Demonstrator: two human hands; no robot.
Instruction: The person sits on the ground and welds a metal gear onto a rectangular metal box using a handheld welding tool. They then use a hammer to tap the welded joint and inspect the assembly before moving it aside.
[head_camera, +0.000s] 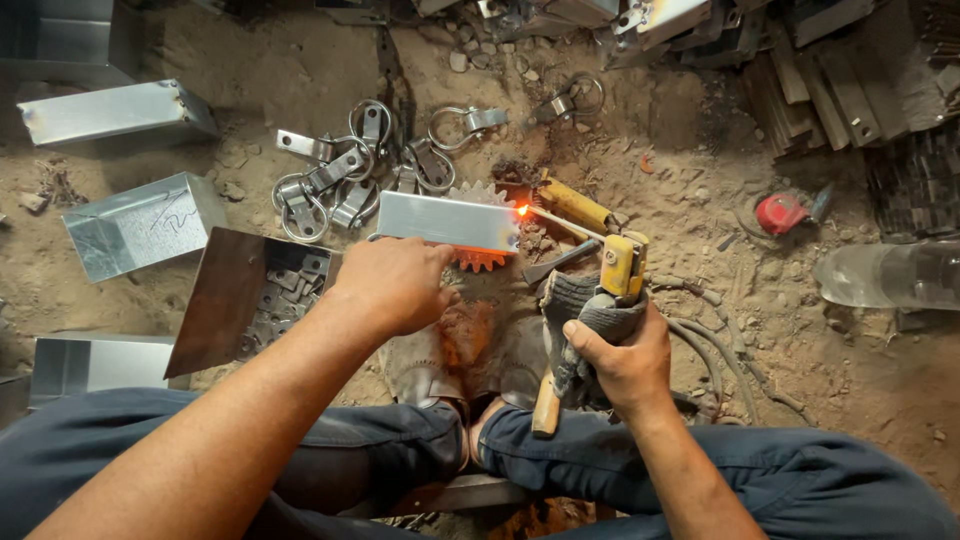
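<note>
Sandy dirt floor (700, 180) serves as the workbench, and everything is laid out around a toothed gear (478, 255) lying flat in front of the seated person's crossed legs. A flat steel piece (450, 221) rests across the top of that gear, presumably so the metal sits raised off the sand and steady. The left hand (392, 285) lies spread, palm down, just below the piece, with its fingertips at the lower edge, seemingly pressing it so it cannot slide; the fingers are apart, not gripping anything.

To the right of the gear, the right hand (618, 360) is clamped round a yellow electrode holder (620, 265), with a grey cloth (585, 310) wadded between palm and handle, likely against heat. The thin rod (565, 224) reaches from the holder to the right end of the steel piece, where an orange spark (521, 210) glows at the tip.

A hammer (572, 205) with a yellow handle lies just right of the gear, within reach. Above the gear a heap of ring clamps (345, 180) is scattered. Left of the gear a brown metal tray (235, 300) holds small brackets, and beyond it stand several folded steel boxes (140, 225). A red object (780, 213) lies well off to the right.
</note>
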